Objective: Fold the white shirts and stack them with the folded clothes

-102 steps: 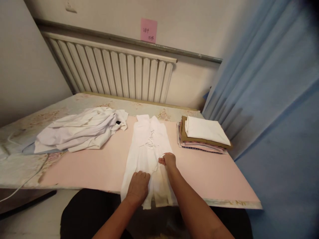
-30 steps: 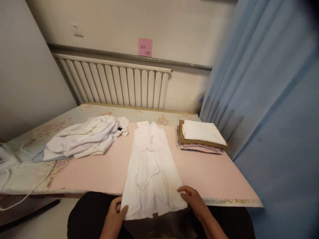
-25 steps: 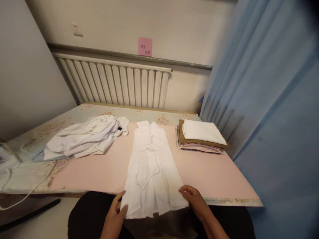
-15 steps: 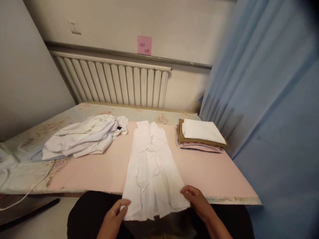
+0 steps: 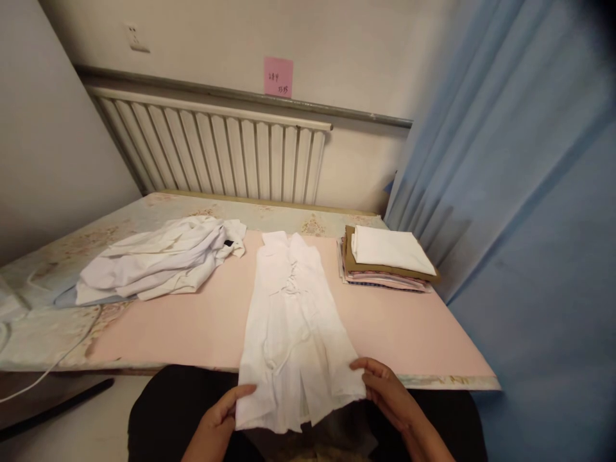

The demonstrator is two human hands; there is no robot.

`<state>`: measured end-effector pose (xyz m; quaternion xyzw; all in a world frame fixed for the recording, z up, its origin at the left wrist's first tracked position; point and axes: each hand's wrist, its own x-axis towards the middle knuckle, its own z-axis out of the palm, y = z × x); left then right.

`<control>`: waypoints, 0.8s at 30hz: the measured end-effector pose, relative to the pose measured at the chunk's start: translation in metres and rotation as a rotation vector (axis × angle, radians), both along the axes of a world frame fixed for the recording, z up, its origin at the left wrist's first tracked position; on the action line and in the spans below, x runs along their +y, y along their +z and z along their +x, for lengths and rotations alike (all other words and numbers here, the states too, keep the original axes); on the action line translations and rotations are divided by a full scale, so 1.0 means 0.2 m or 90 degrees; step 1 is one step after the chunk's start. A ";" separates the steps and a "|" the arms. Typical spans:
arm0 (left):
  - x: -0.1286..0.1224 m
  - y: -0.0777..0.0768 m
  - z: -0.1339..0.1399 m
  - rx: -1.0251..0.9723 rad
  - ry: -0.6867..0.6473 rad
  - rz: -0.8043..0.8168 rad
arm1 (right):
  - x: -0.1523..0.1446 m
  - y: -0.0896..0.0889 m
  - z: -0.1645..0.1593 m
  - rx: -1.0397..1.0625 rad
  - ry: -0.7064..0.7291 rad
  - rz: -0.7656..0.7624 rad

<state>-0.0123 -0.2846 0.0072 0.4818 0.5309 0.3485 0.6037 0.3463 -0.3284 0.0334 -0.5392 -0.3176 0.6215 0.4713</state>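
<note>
A white garment [image 5: 293, 321] that looks like a small dress or long top lies lengthwise on a pink sheet [image 5: 202, 327]. Gathers and a thin drawstring run down its middle. Its lower end hangs past the table's front edge above my lap. My left hand [image 5: 224, 410] pinches the hem's left corner, thumb on top. The right corner is gripped by my right hand [image 5: 385, 388], whose thumb and fingers close on the cloth. Fingers beneath the fabric are partly hidden.
A heap of crumpled white clothes [image 5: 163, 260] lies on the left of the floral-covered table [image 5: 178, 204]. On the right is a folded fabric stack [image 5: 389, 260], a white piece topmost. A blue curtain [image 5: 539, 224] hangs on the right; a white cord [image 5: 52, 366] drops at left.
Both hands keep hold of the hem. Its lower edge has shifted and the drawstring lies less distinctly. The camera view has tilted slightly.
</note>
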 end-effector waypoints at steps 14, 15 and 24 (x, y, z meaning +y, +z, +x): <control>0.04 -0.09 -0.04 0.483 -0.050 0.713 | 0.00 -0.04 -0.01 -0.533 -0.035 0.373; 0.04 -0.06 -0.03 0.509 -0.055 0.712 | 0.00 -0.03 -0.01 -0.565 -0.045 0.416; 0.01 0.07 -0.02 0.490 -0.122 0.746 | -0.04 0.06 0.01 -0.649 -0.024 0.584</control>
